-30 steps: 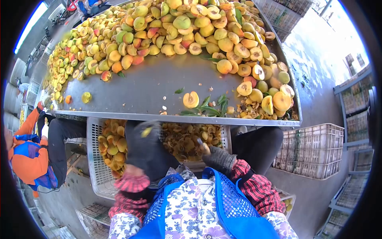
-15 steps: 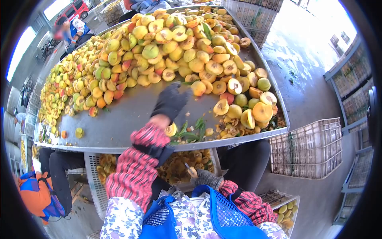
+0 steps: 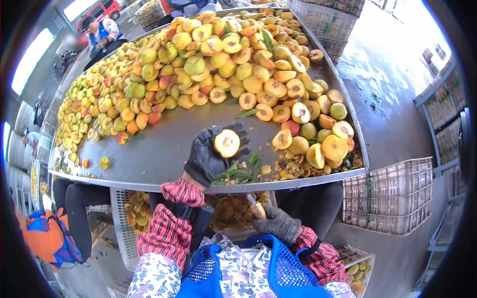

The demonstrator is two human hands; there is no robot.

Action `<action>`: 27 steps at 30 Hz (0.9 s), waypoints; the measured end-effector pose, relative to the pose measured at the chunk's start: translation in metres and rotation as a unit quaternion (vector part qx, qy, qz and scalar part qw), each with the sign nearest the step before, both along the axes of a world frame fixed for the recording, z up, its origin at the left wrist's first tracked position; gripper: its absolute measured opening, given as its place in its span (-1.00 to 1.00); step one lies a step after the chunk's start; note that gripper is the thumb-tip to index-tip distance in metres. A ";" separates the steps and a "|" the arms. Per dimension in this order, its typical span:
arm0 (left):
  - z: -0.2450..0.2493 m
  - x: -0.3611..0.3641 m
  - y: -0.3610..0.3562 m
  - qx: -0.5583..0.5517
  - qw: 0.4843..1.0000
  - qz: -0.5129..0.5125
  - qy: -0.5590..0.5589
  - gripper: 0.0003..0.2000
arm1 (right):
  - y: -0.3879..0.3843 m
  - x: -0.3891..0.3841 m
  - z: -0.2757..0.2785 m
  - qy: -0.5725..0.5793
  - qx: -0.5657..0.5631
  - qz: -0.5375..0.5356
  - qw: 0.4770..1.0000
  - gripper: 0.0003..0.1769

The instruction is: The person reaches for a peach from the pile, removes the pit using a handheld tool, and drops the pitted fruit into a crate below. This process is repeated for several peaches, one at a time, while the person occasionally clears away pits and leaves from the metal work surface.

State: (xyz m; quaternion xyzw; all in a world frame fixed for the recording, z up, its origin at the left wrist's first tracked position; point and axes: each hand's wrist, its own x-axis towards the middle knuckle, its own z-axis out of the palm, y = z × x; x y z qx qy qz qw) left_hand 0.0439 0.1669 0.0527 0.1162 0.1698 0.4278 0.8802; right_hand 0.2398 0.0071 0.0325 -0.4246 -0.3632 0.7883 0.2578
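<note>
A halved yellow peach lies in my left hand, its cut face turned up toward me. That hand wears a dark glove, and its fingers curve around the fruit just above the metal table's near part. Lower down, in front of my body, my right hand in a grey glove grips a small wooden-handled tool with a short metal end. The exact shape of its tip is too small to make out. Green leaves and fruit scraps are on the table beside my left hand.
A big heap of halved peaches covers the far side of the metal table. Under the near edge stands a white crate with fruit pieces. Another crate is at right. A person sits at the far left.
My left hand has drawn back from the heap and now holds a peach half. My right hand has shifted slightly right, with the tool showing more. The view has shifted a little.
</note>
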 end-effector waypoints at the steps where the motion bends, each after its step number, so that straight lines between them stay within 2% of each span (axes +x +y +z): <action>1: -0.001 -0.006 -0.015 -0.010 1.000 0.026 0.015 -0.47 | 0.002 -0.004 0.007 -0.050 0.051 0.006 0.997 -0.68; 3: -0.005 -0.014 -0.041 -0.027 0.996 0.071 0.050 -0.48 | 0.004 -0.013 0.019 -0.148 0.156 0.017 0.976 -0.63; 6: 0.001 -0.015 -0.079 -0.021 0.991 0.104 0.076 -0.54 | 0.006 -0.031 0.049 -0.275 0.236 0.060 0.930 -0.68; 7: 0.002 -0.013 -0.090 -0.002 0.986 0.129 0.103 -0.56 | 0.003 -0.038 0.053 -0.273 0.296 0.039 0.914 -0.70; 8: 0.004 -0.014 -0.098 0.017 0.980 0.154 0.129 -0.57 | 0.000 -0.043 0.051 -0.280 0.309 0.040 0.908 -0.70; 9: 0.009 -0.016 -0.105 0.019 0.987 0.128 0.093 -0.59 | -0.001 -0.048 0.045 -0.286 0.322 0.042 0.902 -0.69; 11: -0.003 -0.017 -0.114 0.054 0.973 0.146 0.169 -0.59 | -0.004 -0.056 0.038 -0.299 0.355 0.041 0.885 -0.69; 13: -0.014 -0.019 -0.123 0.072 0.971 0.152 0.173 -0.59 | -0.006 -0.062 0.034 -0.292 0.372 0.029 0.881 -0.68; 16: -0.018 -0.024 -0.130 0.081 0.978 0.126 0.144 -0.72 | -0.007 -0.067 0.027 -0.294 0.392 0.031 0.871 -0.66; 19: -0.014 -0.024 -0.133 -0.017 0.990 0.130 0.045 -0.73 | -0.009 -0.070 0.017 -0.314 0.372 0.044 0.872 -0.64; 22: -0.011 -0.019 -0.141 0.145 0.942 0.160 0.258 -0.72 | -0.006 -0.072 0.008 -0.345 0.344 0.071 0.870 -0.62; 25: -0.028 -0.017 -0.141 0.118 0.961 0.172 0.182 -0.71 | -0.007 -0.075 0.022 -0.357 0.356 0.085 0.859 -0.61; 27: -0.031 -0.018 -0.141 0.088 0.978 0.166 0.093 -0.72 | -0.008 -0.074 0.022 -0.360 0.353 0.092 0.859 -0.60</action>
